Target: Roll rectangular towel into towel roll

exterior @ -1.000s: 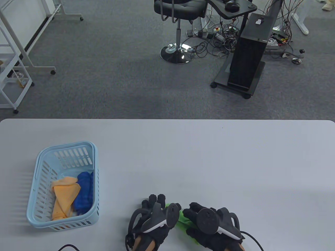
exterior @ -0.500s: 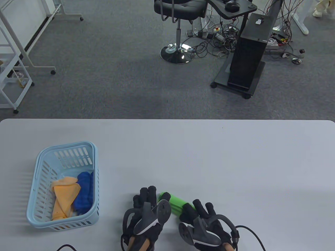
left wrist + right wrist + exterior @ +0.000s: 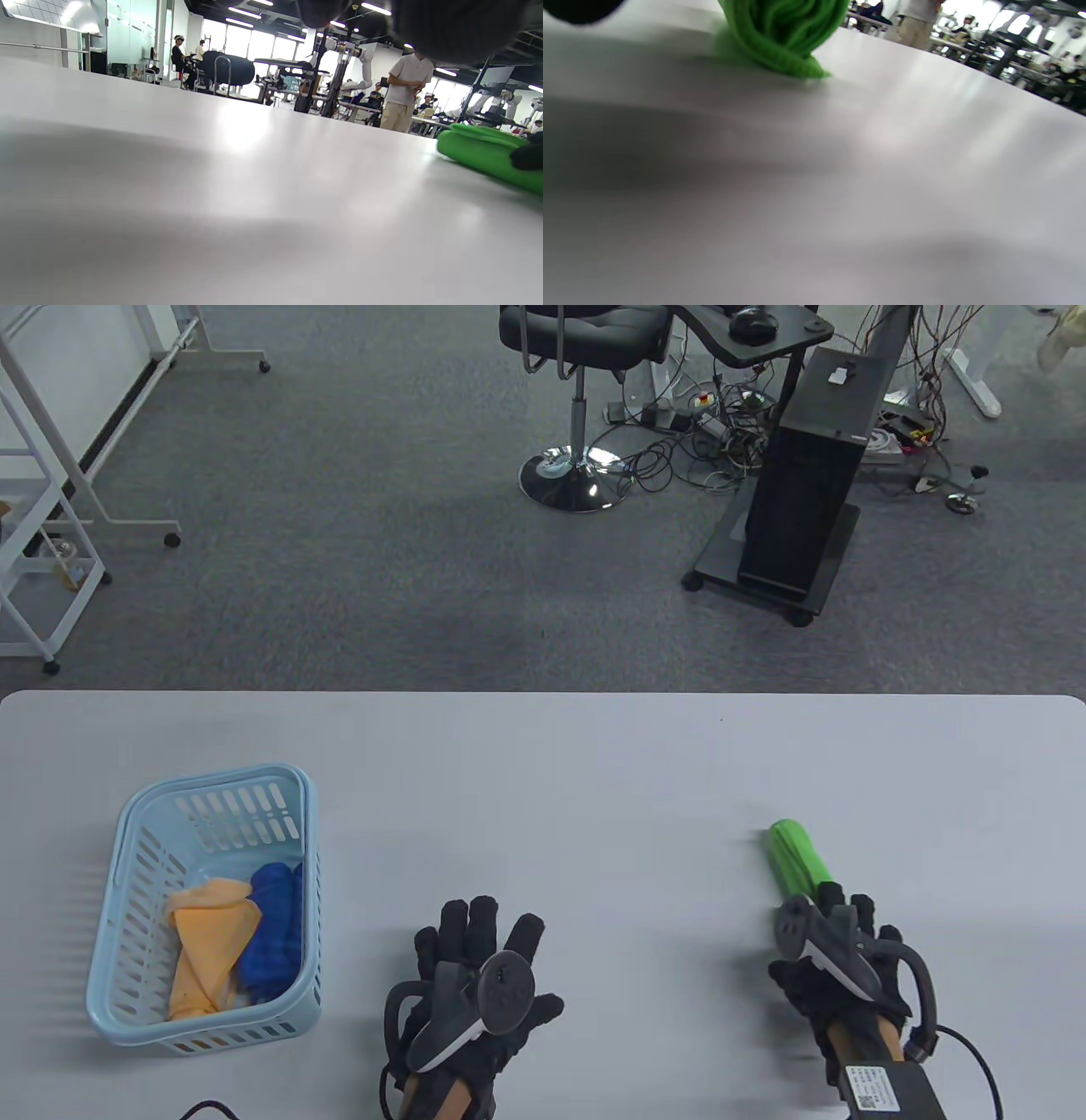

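The right hand (image 3: 836, 954) is holding one end of the green towel roll (image 3: 795, 858); the left hand (image 3: 475, 976) is lying flat with fingers spread.

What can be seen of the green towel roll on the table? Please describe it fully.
The green towel roll is bright green soft cloth, wound into a tight slim cylinder. It lies on the grey table on the right side, its far end pointing away and slightly left. The right hand grips its near end. The right wrist view shows spiral layers at that end, resting on the table.
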A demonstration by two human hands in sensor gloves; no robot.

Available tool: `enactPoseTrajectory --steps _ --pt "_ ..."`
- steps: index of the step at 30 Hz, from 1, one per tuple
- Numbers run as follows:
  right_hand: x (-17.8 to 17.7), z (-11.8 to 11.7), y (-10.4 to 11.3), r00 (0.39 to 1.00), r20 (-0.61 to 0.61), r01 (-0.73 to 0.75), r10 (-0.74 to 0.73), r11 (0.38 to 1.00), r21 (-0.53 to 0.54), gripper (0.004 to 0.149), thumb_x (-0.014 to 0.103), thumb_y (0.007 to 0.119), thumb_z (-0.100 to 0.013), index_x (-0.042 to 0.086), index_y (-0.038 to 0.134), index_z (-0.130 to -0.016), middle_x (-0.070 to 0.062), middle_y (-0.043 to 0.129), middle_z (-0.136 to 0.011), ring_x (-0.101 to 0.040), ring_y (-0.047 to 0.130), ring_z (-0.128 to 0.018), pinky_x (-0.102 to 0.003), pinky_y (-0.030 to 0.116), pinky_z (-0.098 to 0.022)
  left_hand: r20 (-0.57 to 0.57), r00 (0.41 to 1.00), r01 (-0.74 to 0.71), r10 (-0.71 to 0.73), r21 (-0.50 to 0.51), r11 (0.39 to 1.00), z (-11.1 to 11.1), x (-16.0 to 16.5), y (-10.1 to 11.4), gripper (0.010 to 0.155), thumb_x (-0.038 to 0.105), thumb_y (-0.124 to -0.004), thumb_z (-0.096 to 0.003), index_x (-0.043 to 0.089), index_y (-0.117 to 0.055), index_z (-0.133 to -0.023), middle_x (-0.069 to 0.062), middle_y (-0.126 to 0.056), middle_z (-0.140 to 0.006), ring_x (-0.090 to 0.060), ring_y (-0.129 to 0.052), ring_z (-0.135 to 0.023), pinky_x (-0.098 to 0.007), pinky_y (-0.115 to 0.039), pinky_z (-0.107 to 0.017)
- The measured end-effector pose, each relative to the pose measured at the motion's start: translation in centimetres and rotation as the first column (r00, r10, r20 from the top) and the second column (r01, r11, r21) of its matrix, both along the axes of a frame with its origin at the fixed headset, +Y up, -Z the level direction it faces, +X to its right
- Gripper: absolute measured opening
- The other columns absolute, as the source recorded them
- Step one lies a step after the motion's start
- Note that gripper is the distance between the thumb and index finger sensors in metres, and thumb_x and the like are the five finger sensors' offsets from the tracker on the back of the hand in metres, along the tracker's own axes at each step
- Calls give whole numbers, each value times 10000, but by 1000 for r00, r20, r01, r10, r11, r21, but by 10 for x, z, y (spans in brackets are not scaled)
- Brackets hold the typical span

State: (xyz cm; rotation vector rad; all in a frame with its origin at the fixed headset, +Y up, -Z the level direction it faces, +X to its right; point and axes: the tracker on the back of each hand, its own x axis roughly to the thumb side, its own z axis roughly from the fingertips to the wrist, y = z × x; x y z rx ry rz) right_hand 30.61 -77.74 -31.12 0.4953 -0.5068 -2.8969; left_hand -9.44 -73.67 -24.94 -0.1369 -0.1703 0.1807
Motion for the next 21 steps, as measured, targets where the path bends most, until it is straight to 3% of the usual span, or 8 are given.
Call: enactPoseTrajectory --steps 7,21 --pt "63 -8 -3 985 163 53 -58 998 39 872 590 640 -263 353 245 -1004 11 11 -1033 -302 101 -1004 -613 276 -732 -1 1000 11 -11 -32 999 0 0 -2 899 686 -706 -316 404 -393 -1110 -165 -232 -1189 -479 -189 -1084 -735 -221 -692" --pt "111 -14 -8 951 288 97 -107 994 51 892 597 643 -263 357 207 -1003 28 -81 -1005 -304 -31 -970 -608 191 -738 -8 999 30 -31 -79 996 0 1 -3 903 689 -703 -318 402 -388 -1114 -168 -221 -1189 -483 -179 -1081 -737 -214 -691"
